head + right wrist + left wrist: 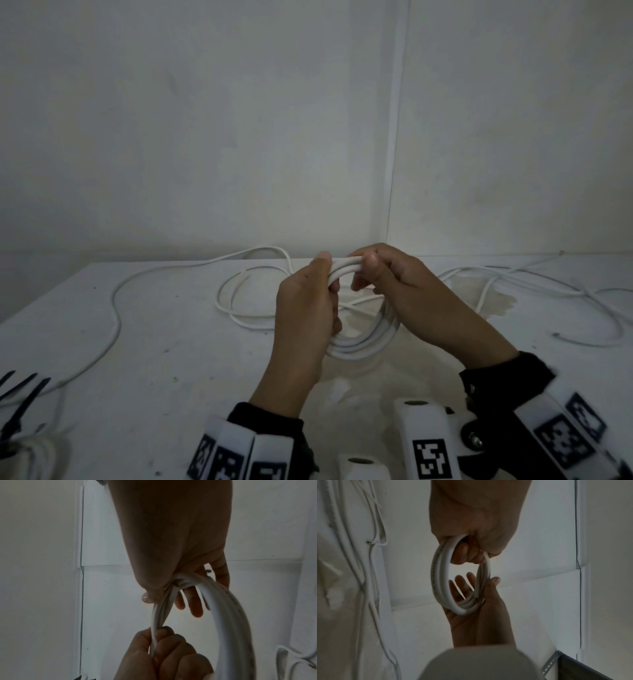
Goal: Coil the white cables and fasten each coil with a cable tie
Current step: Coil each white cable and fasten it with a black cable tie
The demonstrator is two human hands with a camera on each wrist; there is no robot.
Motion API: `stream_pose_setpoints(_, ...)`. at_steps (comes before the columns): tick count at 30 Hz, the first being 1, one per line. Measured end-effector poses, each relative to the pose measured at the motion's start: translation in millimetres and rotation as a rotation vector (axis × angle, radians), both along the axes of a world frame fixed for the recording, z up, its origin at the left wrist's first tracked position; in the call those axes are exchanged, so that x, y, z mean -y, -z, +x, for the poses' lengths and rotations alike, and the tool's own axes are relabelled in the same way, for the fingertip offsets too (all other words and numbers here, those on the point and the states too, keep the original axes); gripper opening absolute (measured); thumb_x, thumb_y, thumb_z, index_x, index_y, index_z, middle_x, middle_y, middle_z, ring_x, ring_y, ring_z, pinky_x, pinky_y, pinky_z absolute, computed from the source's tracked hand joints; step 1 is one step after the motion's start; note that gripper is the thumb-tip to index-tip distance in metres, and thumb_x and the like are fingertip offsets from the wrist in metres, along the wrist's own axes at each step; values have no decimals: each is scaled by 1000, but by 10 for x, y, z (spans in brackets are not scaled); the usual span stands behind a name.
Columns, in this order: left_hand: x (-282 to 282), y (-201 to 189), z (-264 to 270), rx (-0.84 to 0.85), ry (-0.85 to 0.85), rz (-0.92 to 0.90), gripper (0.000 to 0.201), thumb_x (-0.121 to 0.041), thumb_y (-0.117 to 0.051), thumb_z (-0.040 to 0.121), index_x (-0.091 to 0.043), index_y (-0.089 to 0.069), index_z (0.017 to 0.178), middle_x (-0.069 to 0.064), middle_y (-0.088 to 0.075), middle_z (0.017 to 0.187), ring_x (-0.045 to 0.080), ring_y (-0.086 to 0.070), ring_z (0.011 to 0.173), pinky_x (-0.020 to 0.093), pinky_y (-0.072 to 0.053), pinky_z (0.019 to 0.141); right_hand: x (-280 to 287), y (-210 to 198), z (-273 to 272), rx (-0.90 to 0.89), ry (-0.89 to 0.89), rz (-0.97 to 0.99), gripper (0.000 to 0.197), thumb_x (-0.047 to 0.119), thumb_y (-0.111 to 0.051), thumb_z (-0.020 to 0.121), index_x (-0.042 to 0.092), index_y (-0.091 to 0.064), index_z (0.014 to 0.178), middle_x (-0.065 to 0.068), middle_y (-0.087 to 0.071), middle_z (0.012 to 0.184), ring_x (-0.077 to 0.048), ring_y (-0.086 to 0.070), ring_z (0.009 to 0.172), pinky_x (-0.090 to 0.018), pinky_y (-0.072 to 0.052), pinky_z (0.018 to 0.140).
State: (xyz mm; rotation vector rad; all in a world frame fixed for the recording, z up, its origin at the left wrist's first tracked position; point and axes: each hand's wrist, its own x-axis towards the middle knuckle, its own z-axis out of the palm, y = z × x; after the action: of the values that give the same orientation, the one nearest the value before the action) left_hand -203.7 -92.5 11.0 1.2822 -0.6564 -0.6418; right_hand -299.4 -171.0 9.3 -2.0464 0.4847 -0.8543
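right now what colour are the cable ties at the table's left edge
Black; the cable ties show best in the head view.

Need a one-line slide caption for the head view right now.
Both hands, left hand and right hand, grip a white cable coil above the table; loose cables lie behind.

Both hands hold a white cable coil above the counter.
The left hand (pixel 305 308) and right hand (pixel 397 284) grip the top of the coil (pixel 363 337) side by side; loose white cables (pixel 116 308) trail across the counter (pixel 171 359), and what look like black cable ties (pixel 20 394) lie at its left edge.
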Motion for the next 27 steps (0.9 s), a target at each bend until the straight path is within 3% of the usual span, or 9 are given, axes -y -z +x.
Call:
stream_pose_setpoints(3,-13,-6,9,-26,-28,-33,44,-25,-41,94,-11,-44,52,-7,-31,33,6,-24,29,15,-22,34,-10,3,-7,0,-46,143,56,54,-28,79,15,-59,103,4,-65,90,-7,-62,88,-23,-49,79)
stream_pose_setpoints(7,-18,-7,20,-108,2,-55,45,-23,-31,96,-9,-44,55,-7,-30,32,5,-23,27,14,-20,33,-35,-54,-22,17,-72,244,49,49,-32,84,12,-59,102,0,-66,84,-7,-63,77,-20,-52,67)
stream_pose_setpoints(11,-8,-12,19,-21,-11,-27,48,-19,-30,96,-9,-44,51,-6,-30,31,5,-23,28,16,-21,32,-10,-66,-80,14,-2,113,26,37,-37,93,32,-62,90,13,-67,88,6,-58,85,-11,-43,77)
stream_pose_setpoints(14,-26,14,-7,80,-33,-22,50,-18,-32,96,-10,-45,49,-6,-32,32,6,-25,29,16,-21,34,-72,-92,-156,19,29,63,28,36,-36,93,28,-63,90,12,-66,89,6,-57,82,-9,-41,75)
stream_pose_setpoints(19,-65,24,-152,246,34,22,43,-13,-33,96,-7,-48,56,-6,-37,35,5,-29,33,20,-24,38,-102,-52,-373,-121,11,-21,37,31,-32,97,13,-64,95,8,-65,83,-7,-55,77,-19,-39,71)
stream_pose_setpoints(22,-105,-41,-327,382,73,6,29,-8,-36,94,-11,-48,68,-4,-41,47,2,-34,35,16,-28,37,-194,-93,-499,-132,24,15,40,29,-31,98,4,-62,96,6,-60,74,-1,-53,67,-15,-39,67)
stream_pose_setpoints(24,-140,-80,-468,472,98,8,23,-8,-36,93,-17,-47,75,-3,-43,53,2,-37,36,14,-30,38,-284,-118,-588,-123,34,40,37,29,-32,98,5,-59,90,4,-55,70,-2,-52,63,-20,-42,69)
stream_pose_setpoints(27,-194,-142,-651,591,101,1,22,-13,-37,94,-24,-43,77,-1,-45,56,4,-40,43,23,-33,46,-408,-189,-769,-92,43,50,32,31,-32,97,10,-50,81,2,-45,65,-12,-44,59,-32,-38,65)
